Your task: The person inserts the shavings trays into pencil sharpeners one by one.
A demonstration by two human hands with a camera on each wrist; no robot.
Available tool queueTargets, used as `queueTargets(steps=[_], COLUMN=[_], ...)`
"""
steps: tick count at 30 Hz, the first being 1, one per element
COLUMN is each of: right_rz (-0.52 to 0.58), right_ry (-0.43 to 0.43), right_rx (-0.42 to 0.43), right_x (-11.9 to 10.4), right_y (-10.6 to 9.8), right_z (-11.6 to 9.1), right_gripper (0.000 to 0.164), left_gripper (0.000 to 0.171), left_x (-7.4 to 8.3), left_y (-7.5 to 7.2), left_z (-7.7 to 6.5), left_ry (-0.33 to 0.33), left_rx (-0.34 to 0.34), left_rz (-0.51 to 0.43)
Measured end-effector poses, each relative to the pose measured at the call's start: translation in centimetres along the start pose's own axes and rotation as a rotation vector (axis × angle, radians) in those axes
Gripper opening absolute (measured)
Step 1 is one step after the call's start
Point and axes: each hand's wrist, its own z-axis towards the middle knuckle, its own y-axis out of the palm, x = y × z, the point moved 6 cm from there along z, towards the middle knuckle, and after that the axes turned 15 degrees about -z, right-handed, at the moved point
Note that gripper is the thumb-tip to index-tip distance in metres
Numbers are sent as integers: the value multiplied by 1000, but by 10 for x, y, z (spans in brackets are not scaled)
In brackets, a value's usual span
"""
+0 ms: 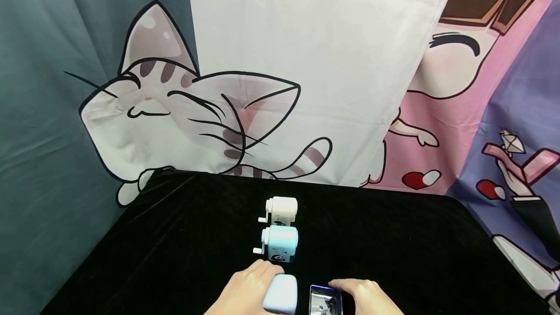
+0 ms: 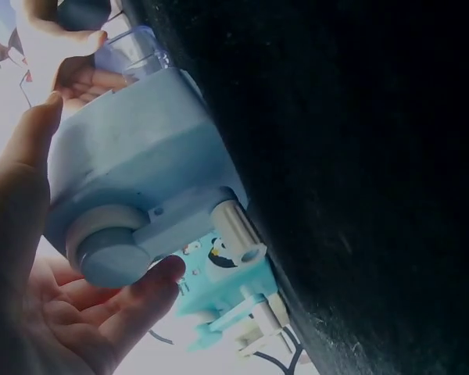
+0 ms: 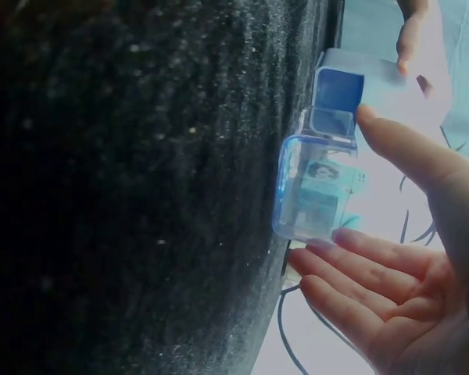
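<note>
My left hand (image 1: 247,289) holds a pale blue crank pencil sharpener (image 1: 281,293) by its side. In the left wrist view the thumb lies along one side, the fingers curl under the other, and the crank handle (image 2: 239,232) points out between. The right wrist view shows the sharpener's open drawer slot (image 3: 340,90). Close to that slot is a clear, blue-tinted shavings drawer (image 3: 313,191), apart from the body. My right hand (image 3: 399,281) pinches this drawer loosely, thumb at one end and fingertips at the other. Its palm is off the drawer.
Straight ahead on the black cloth (image 1: 197,237) stand a light blue crank sharpener (image 1: 282,239) and, behind it, a white one (image 1: 283,209). Both cranks point left. A printed cartoon curtain (image 1: 323,62) hangs along the table's back edge.
</note>
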Motion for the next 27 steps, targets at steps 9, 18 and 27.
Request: queueTargets(steps=[9, 18, 27], right_rz=[42, 31, 53], right_ry=[-3, -3, -10], right_rx=[-48, -36, -40], right_x=[5, 7, 8], right_y=[4, 8, 12], right_z=[1, 1, 3], right_gripper=[64, 68, 64], left_gripper=[61, 60, 57], left_x=[-2, -1, -1], left_y=[8, 11, 13], left_z=[4, 5, 5], left_ry=[-21, -43, -37], left_rx=[-40, -40, -67], left_rz=[-8, -14, 19])
